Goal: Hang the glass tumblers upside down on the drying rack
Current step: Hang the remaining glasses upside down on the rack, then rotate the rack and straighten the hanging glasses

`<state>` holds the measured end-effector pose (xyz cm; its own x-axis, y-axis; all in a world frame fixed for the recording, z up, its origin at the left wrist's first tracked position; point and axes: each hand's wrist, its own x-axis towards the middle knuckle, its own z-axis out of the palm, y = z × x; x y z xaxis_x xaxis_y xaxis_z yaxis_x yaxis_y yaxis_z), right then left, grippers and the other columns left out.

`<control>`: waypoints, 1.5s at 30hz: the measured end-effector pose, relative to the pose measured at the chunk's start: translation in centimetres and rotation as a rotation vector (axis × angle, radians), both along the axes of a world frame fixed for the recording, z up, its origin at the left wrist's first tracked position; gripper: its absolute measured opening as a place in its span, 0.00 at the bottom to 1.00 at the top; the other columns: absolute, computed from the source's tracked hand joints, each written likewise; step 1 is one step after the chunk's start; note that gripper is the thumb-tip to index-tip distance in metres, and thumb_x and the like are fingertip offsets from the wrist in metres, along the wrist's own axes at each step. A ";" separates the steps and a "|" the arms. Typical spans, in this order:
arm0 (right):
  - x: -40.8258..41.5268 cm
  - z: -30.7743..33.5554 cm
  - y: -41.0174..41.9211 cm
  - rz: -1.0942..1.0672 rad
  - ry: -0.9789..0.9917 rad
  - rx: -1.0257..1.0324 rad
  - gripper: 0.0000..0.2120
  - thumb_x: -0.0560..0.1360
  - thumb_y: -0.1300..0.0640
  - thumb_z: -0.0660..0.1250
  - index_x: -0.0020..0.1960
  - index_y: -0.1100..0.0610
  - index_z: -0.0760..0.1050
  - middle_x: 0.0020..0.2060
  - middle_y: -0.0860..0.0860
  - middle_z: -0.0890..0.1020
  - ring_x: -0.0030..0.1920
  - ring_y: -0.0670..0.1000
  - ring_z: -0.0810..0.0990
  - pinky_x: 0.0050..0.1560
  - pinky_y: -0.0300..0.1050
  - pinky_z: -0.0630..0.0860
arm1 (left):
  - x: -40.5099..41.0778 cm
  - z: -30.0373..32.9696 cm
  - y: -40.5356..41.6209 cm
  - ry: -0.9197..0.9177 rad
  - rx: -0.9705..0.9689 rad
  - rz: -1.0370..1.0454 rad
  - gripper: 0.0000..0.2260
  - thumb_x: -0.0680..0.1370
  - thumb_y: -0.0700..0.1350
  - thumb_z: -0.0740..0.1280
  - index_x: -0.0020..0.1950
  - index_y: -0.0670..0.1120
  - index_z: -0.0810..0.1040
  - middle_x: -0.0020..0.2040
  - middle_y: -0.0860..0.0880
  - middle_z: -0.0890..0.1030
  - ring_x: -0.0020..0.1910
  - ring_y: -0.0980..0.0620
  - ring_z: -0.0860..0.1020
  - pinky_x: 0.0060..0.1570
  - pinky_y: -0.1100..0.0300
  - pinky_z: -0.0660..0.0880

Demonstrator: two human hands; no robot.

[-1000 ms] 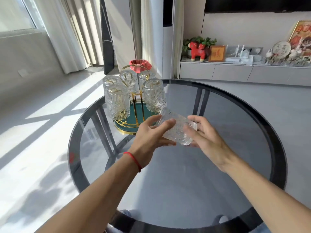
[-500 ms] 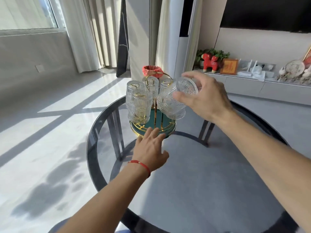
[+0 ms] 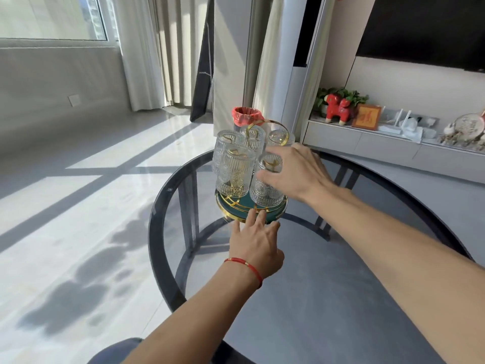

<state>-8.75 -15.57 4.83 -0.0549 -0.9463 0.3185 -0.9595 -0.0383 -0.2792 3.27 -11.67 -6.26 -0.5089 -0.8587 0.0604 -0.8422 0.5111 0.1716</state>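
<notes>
A gold wire drying rack with a round teal base (image 3: pixel 233 208) stands at the far side of the round glass table (image 3: pixel 156 232). Several ribbed glass tumblers hang upside down on its pegs, one at the front left (image 3: pixel 236 174). My right hand (image 3: pixel 296 174) reaches in from the right, its fingers wrapped around the front right tumbler (image 3: pixel 265 197), which sits upside down over a peg. My left hand (image 3: pixel 256 241) lies flat on the table with fingers spread, its fingertips touching the front rim of the rack's base.
A bin with a red liner (image 3: pixel 246 117) stands on the floor behind the rack. A low cabinet (image 3: pixel 380 144) with ornaments runs along the right wall under a dark screen. Sunlit floor lies to the left of the table.
My right hand carried the tumbler from in front of me to the rack, turned it over and lowered it onto a front right peg. My left hand let go and reached the rack's base.
</notes>
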 end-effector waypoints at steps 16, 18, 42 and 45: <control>0.9 -2.7 2.5 0.030 0.172 -0.162 0.19 0.81 0.49 0.63 0.70 0.52 0.71 0.65 0.55 0.73 0.65 0.57 0.72 0.52 0.52 0.79 | -0.6 -0.2 0.9 0.032 0.010 0.026 0.22 0.77 0.51 0.64 0.71 0.49 0.71 0.67 0.46 0.75 0.67 0.42 0.70 0.59 0.45 0.73; 0.8 -2.7 2.5 0.037 0.181 -0.159 0.20 0.81 0.49 0.62 0.72 0.51 0.70 0.67 0.54 0.73 0.66 0.57 0.72 0.54 0.53 0.78 | -0.6 -0.1 0.8 0.037 0.017 0.029 0.22 0.77 0.51 0.64 0.70 0.49 0.72 0.66 0.46 0.75 0.66 0.43 0.71 0.59 0.46 0.73; -6.4 -1.2 0.8 0.119 0.096 -0.050 0.30 0.78 0.58 0.64 0.80 0.52 0.63 0.80 0.52 0.63 0.80 0.53 0.58 0.77 0.58 0.60 | -0.1 5.7 -3.8 0.575 -0.463 0.067 0.23 0.76 0.55 0.64 0.69 0.48 0.76 0.71 0.48 0.77 0.74 0.45 0.70 0.72 0.44 0.66; -6.6 -1.5 -0.3 0.119 0.105 -0.010 0.32 0.79 0.57 0.65 0.81 0.49 0.60 0.82 0.51 0.61 0.82 0.52 0.54 0.79 0.58 0.57 | -0.5 5.4 -3.9 0.423 -0.479 0.052 0.26 0.77 0.58 0.60 0.73 0.51 0.74 0.76 0.48 0.73 0.80 0.47 0.64 0.78 0.41 0.56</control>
